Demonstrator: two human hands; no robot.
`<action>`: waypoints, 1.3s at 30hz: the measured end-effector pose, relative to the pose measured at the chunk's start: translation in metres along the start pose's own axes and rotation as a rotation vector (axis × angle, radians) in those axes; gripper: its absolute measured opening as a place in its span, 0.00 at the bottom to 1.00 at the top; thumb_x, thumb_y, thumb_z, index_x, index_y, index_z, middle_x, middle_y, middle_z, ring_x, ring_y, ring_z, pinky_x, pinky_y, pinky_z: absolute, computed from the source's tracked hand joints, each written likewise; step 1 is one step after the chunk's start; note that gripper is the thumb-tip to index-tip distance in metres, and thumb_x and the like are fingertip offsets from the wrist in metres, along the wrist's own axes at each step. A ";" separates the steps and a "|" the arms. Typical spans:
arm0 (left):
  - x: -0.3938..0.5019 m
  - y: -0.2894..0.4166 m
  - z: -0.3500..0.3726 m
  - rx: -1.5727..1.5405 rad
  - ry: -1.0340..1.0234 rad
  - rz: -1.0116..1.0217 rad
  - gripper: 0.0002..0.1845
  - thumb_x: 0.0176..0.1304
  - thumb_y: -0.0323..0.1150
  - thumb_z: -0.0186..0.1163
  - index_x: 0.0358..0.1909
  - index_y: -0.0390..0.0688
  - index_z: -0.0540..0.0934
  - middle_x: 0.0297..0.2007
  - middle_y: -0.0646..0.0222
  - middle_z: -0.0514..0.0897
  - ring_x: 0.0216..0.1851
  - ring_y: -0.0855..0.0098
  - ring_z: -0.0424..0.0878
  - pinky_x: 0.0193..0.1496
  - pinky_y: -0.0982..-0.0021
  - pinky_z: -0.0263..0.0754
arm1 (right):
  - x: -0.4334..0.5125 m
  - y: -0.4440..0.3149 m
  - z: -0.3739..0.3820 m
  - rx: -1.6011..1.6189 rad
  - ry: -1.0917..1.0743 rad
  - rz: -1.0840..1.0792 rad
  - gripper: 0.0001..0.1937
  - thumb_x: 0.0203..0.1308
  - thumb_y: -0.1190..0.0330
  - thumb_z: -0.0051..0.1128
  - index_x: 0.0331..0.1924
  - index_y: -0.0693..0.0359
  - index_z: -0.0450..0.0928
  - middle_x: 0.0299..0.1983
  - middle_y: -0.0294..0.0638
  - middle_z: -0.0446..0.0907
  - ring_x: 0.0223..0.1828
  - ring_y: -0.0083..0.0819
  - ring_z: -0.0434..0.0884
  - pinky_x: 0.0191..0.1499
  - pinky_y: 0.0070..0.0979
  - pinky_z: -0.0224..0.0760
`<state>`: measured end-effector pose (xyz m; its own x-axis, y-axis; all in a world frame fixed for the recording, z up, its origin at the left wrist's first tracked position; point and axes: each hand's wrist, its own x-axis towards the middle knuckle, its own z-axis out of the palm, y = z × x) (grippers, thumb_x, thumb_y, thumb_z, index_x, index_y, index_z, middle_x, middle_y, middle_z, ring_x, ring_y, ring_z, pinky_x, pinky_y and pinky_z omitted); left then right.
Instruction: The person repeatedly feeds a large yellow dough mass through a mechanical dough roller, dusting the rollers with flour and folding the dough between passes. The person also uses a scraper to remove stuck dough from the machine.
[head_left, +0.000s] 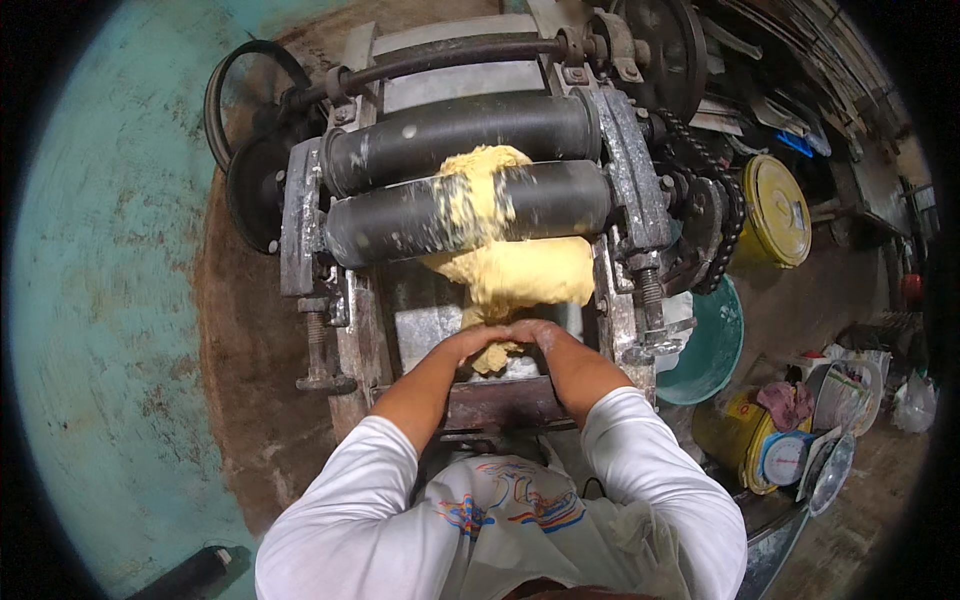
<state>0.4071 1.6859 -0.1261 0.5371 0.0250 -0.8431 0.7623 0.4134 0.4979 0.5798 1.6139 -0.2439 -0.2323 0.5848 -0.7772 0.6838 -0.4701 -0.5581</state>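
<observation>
Yellow dough (532, 271) hangs from the front metal roller (555, 201) of a dough sheeting machine, with more of it smeared on that roller and bulging between it and the rear roller (465, 135). Below the rollers, my left hand (480, 339) and my right hand (531, 330) meet over the lower part of the dough, above the machine's floured tray (427, 330). A ragged dough end (495, 358) shows beneath them. Both hands touch the dough, but the fingers are mostly hidden, so their grip cannot be made out.
A chain drive (731, 217) and gears flank the rollers at right; a belt pulley (255, 199) is at left. Screw handles (324, 382) project at the front. On the right floor stand a green tub (712, 345), a yellow lidded bucket (780, 210) and a dial scale (785, 459).
</observation>
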 end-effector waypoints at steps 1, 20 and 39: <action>-0.007 0.005 -0.003 -0.060 0.265 -0.046 0.54 0.51 0.64 0.67 0.75 0.46 0.58 0.74 0.52 0.58 0.75 0.53 0.54 0.71 0.53 0.55 | -0.006 -0.001 -0.001 0.000 -0.017 -0.074 0.38 0.62 0.34 0.49 0.62 0.58 0.76 0.64 0.52 0.74 0.66 0.44 0.72 0.69 0.38 0.61; -0.068 0.116 -0.020 0.045 0.702 0.741 0.34 0.46 0.59 0.75 0.30 0.30 0.85 0.27 0.59 0.85 0.31 0.69 0.80 0.38 0.61 0.74 | -0.189 -0.111 -0.105 0.510 1.075 -0.172 0.29 0.45 0.55 0.79 0.45 0.67 0.78 0.46 0.49 0.77 0.53 0.42 0.76 0.56 0.40 0.70; -0.112 0.062 0.001 0.475 1.042 0.932 0.22 0.62 0.34 0.64 0.57 0.39 0.78 0.55 0.54 0.80 0.57 0.53 0.77 0.60 0.59 0.70 | -0.168 -0.147 -0.084 0.033 1.456 -0.552 0.13 0.60 0.67 0.65 0.46 0.66 0.81 0.43 0.51 0.82 0.46 0.51 0.81 0.48 0.41 0.73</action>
<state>0.3952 1.7076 -0.0005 0.5495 0.8217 0.1514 0.4500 -0.4437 0.7750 0.5762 1.6410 -0.0069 0.4195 0.7881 0.4505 0.7234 0.0096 -0.6903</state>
